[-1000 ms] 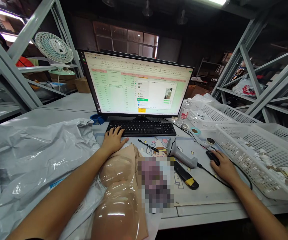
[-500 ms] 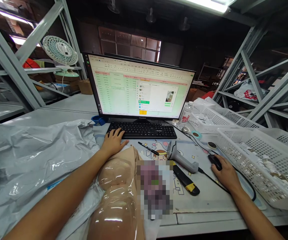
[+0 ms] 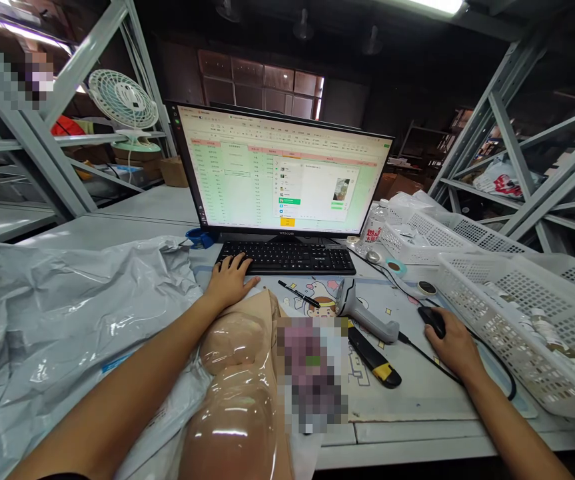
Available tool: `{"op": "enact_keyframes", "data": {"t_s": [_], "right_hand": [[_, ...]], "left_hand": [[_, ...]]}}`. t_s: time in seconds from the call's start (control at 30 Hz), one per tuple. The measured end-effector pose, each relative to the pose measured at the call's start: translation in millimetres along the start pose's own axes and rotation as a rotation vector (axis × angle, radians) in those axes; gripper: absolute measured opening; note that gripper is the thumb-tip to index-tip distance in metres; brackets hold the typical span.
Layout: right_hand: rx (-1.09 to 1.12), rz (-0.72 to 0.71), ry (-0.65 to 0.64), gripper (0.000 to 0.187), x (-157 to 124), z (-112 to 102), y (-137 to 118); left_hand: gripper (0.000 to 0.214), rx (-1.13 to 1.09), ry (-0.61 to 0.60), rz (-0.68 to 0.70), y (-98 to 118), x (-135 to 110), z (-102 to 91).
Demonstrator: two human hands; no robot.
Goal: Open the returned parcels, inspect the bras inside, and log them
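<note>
Black computer mouse sits cupped under the right hand for steering; left hand rests loosely spread on the black keyboard, ready to type.

One head-worn camera looks forward and down, close over the desk.

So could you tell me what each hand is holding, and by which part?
The right hand cups the black mouse from behind, over its back. The left hand rests on the keyboard, gripping nothing.

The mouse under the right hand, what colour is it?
Black. The mouse peeks out ahead of the right hand in the head view.
</note>
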State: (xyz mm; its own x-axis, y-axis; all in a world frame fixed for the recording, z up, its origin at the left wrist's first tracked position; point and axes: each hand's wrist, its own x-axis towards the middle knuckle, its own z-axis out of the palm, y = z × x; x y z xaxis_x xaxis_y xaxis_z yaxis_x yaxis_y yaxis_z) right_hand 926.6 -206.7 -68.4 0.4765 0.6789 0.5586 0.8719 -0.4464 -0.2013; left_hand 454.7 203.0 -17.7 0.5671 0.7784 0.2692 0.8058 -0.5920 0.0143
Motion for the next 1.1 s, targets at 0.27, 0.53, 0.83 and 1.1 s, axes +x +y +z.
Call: {"op": "enact_keyframes", "data": {"t_s": [0.27, 0.53, 0.83, 1.1], "right_hand": [[-0.008, -0.021, 0.005, 0.048, 1.0, 1.6, 1.0], [-0.009, -0.054, 0.029, 0.046, 1.0, -1.5, -1.7], [0.014, -0.048, 0.04, 0.052, -1.7, 7.6, 8.1], [0.115, -0.192, 0.152, 0.052, 38.0, -60.2, -58.4]], "left_hand": [[0.069, -0.006, 0.014, 0.005, 0.4, -0.5, 0.4], [0.068, -0.001, 0.019, 0.007, -0.7, 0.7, 0.8], [0.066, -0.186, 0.009, -0.024, -0.4, -0.2, -6.4], [0.069, -0.7, 0.003, 0.053, -28.3, 12.3, -121.6]]}}
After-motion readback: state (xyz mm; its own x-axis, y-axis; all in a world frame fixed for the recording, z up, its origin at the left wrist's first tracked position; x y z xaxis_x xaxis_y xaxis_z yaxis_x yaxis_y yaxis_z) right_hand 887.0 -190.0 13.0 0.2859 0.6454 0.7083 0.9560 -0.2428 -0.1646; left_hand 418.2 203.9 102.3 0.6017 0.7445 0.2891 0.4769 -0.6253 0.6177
